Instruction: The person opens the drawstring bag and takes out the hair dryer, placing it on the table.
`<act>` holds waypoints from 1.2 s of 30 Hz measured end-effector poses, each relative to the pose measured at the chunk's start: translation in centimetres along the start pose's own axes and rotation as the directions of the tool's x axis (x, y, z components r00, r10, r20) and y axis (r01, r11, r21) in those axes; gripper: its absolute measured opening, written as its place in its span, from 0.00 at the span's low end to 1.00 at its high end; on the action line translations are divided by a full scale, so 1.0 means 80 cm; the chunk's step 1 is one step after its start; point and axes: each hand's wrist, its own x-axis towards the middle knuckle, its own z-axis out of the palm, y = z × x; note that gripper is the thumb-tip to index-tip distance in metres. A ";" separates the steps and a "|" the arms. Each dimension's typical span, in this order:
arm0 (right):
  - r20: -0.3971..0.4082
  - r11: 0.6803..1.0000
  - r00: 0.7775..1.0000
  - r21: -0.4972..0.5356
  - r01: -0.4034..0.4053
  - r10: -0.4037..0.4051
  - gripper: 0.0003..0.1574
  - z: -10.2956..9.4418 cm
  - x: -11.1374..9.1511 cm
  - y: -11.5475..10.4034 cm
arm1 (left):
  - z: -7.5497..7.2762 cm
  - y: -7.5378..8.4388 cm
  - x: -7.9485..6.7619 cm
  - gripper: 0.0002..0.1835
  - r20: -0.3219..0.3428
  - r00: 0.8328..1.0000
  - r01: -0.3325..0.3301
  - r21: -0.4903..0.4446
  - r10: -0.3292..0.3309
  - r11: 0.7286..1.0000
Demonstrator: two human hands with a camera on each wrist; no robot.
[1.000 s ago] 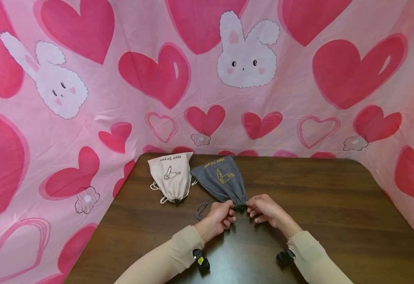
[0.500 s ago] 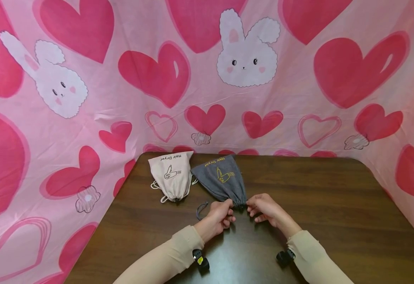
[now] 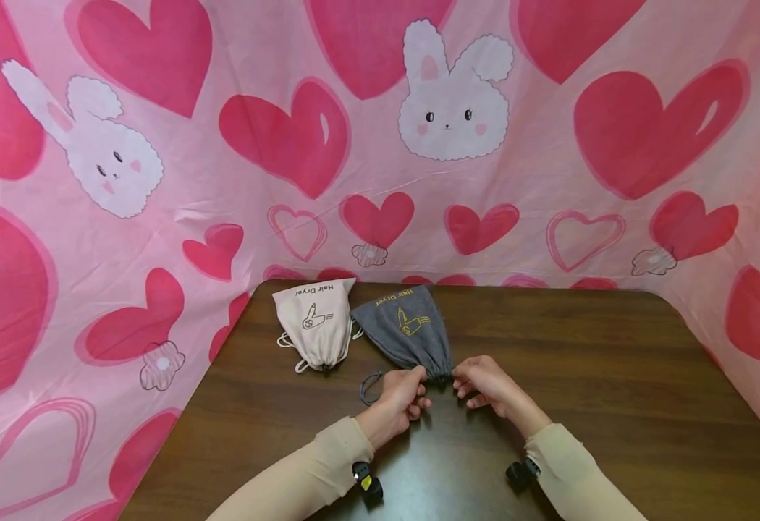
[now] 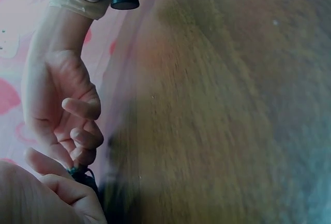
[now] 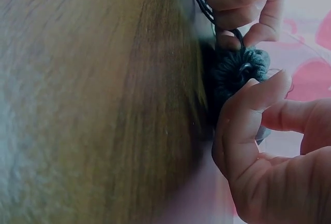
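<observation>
A dark grey drawstring bag (image 3: pixel 409 329) with yellow "Hair Dryer" lettering and a hair dryer picture lies on the table, its neck toward me. My left hand (image 3: pixel 402 399) pinches the left side of its neck with thumb and forefinger. On the opposite side my right hand (image 3: pixel 489 386) pinches the neck between bent fingers and thumb. The gathered mouth (image 5: pixel 230 74) is bunched tight between both hands in the right wrist view. A loop of grey cord (image 3: pixel 362 391) lies beside my left hand. The bag's contents are hidden.
A beige drawstring bag (image 3: pixel 313 329) with black "Hair Dryer" lettering lies just left of the grey one, its white cords loose. The brown wooden table (image 3: pixel 582 347) extends to the right. Pink heart-and-rabbit cloth (image 3: pixel 367 159) hangs behind and at the sides.
Both hands keep their hold at the bag's neck almost motionless. The grey cord loop beside the left hand has shifted slightly and looks rounder.
</observation>
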 end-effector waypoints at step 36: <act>0.011 0.997 1.000 -0.071 0.009 -0.009 0.05 0.006 0.002 -0.001 | 0.001 0.008 0.004 0.03 -0.006 0.998 -0.054 0.048 0.054 0.997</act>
